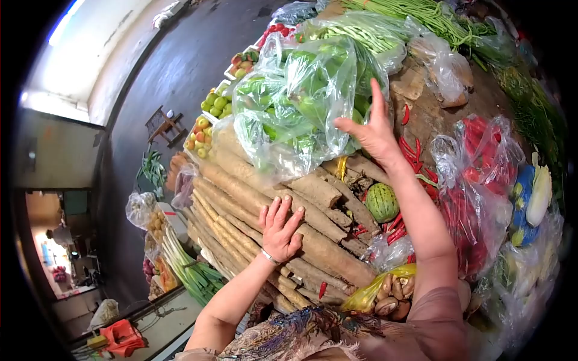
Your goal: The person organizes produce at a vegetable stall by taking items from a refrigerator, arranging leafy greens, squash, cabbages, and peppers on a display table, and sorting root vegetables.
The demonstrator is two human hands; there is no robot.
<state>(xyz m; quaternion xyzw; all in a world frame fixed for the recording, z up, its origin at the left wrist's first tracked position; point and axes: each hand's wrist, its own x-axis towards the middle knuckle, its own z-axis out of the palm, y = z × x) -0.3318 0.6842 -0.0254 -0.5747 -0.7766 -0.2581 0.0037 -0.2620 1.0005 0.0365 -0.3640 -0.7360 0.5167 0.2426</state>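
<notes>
My left hand (279, 234), a band around its wrist, lies with fingers spread on long brown yam-like roots (328, 240). My right hand (374, 129) is open, thumb and fingers apart, at the right edge of a clear plastic bag (289, 102) full of green leafy vegetables. Whether the thumb touches the bag I cannot tell. The bag sits on the far part of the roots. Below my right hand, beside the forearm, are a striped green melon (382, 203) and loose red chillies (411, 153).
Bagged red peppers (481, 150) and a pale cabbage (539, 195) lie at right. Mushrooms (394, 295) in a yellow bag are close to my body. Green onions (192, 265) and apples (200, 137) line the left edge. Long beans (415, 18) lie at the back. A small wooden stool (164, 125) stands on the floor.
</notes>
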